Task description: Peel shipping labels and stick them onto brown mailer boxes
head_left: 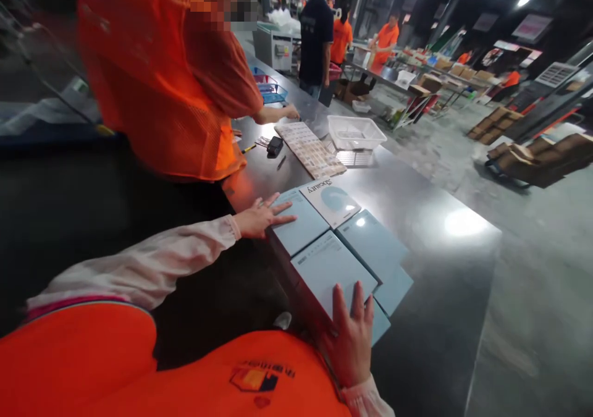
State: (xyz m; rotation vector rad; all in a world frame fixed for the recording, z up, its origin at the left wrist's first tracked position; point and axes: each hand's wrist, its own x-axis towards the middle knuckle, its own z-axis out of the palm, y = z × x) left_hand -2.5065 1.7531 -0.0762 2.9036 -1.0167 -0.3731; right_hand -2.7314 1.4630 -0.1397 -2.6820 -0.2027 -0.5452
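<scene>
The left hand point(259, 217) and right hand point(353, 336) lie open on shut blue boxes point(331, 267). Past them, a white tub point(356, 134) sits on the desk point(435, 275).

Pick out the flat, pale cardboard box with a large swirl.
The whitish-topped box beside the tan patterned sheet; it alone shows a blue swirl and large lettering, the others mostly plain pale blue.

passage: tabletop point(430, 225) right of light-blue boxes point(370, 244) | obstacles: white basket point(356, 141), patterned sheet point(310, 150) beyond them
</scene>
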